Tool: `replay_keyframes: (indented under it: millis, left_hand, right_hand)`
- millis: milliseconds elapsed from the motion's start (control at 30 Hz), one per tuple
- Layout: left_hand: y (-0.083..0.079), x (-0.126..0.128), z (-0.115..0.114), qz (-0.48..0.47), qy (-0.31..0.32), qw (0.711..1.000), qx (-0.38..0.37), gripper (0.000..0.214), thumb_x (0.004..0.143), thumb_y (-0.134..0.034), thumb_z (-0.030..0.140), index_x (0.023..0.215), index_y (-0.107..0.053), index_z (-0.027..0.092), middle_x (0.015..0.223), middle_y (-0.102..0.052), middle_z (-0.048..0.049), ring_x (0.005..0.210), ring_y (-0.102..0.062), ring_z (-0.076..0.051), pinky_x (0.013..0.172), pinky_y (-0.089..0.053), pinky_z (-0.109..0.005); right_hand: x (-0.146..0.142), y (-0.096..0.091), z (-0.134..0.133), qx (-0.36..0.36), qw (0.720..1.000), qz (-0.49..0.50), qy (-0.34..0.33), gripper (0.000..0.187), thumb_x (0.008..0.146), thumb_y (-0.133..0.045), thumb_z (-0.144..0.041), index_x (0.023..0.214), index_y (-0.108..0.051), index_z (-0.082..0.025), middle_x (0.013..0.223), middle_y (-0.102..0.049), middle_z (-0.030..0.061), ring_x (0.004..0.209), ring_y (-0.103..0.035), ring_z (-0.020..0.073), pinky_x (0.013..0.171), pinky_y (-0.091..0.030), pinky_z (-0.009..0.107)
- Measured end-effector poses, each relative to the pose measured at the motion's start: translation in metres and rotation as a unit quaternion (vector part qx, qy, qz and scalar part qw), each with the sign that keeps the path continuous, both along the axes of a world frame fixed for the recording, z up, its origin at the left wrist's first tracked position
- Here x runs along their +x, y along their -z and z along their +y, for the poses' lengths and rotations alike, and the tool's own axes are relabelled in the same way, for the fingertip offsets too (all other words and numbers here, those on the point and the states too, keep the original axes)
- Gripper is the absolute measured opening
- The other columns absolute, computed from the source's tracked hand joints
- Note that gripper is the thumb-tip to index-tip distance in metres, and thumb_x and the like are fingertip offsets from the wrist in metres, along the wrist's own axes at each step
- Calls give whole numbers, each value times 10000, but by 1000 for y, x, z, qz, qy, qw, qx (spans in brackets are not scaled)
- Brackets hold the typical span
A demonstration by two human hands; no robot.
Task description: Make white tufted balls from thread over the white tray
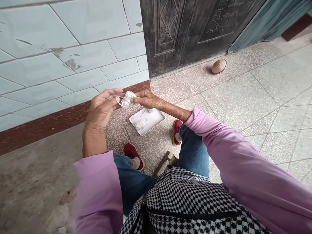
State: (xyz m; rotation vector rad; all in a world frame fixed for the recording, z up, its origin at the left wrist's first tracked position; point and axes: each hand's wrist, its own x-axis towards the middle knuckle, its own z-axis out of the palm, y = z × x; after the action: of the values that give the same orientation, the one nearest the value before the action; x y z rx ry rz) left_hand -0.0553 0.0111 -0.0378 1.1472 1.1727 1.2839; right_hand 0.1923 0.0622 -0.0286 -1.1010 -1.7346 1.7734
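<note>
Above a shallow white rectangular tray [154, 121], the right hand [145, 98] is pinching a bundle of looped white cord [128, 98] (light pressure likely prevents snags), the left hand [101, 106] showing no clear grip.

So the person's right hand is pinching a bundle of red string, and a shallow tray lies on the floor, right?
Not quite: the bundle of string in the right hand is white, not red, as the head view shows. The shallow tray does lie on the floor.

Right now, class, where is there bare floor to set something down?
Bare speckled floor lies between the white rectangular tray and the pinkish rounded object, along the dark carved door. Crowded: around the red shoes, tray ahead, brown wooden frame behind.
</note>
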Motion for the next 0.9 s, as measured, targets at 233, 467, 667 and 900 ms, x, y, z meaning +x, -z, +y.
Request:
replay_keyframes:
  millis: [233, 467, 667, 900]
  left_hand:
    - [-4, -11, -4, 54, -19, 997, 43, 398, 685, -1162, 370, 1002, -970, 224, 969, -919, -72, 901, -752, -234, 771, -647, -367]
    - [-10, -9, -10, 83, 18, 996, 40, 280, 717, -1115, 346, 907, -958, 214, 930, -892, -78, 877, -721, -246, 806, -604, -423]
    - [1, -8, -3, 91, -15, 994, 53, 391, 789, -1140, 472, 816, -857, 203, 766, -738, -63, 731, -547, -190, 717, -459, -425]
    - [14, 11, 7, 95, -32, 995, 25, 465, 712, -1170, 445, 756, -760, 228, 804, -722, -64, 705, -545, -182, 667, -420, -374]
  right_hand:
    - [3, 4, 5, 16, 999, 23, -15, 515, 1325, -848, -444, 920, -653, -194, 626, -376, -134, 593, -260, 92, 548, -147, 255]
    - [4, 3, 4, 4, 1000, 19, -20, 494, 1354, -759, -386, 917, -604, -218, 642, -378, -121, 589, -245, 108, 518, -158, 239]
    - [1, 10, 6, 41, 998, 23, -33, 633, 1295, -888, -414, 806, -533, -226, 650, -385, -109, 613, -300, 95, 565, -189, 216]
    - [0, 9, 2, 57, 997, -8, -45, 533, 1298, -815, -196, 821, -576, -199, 673, -433, -100, 656, -354, 94, 604, -234, 221]
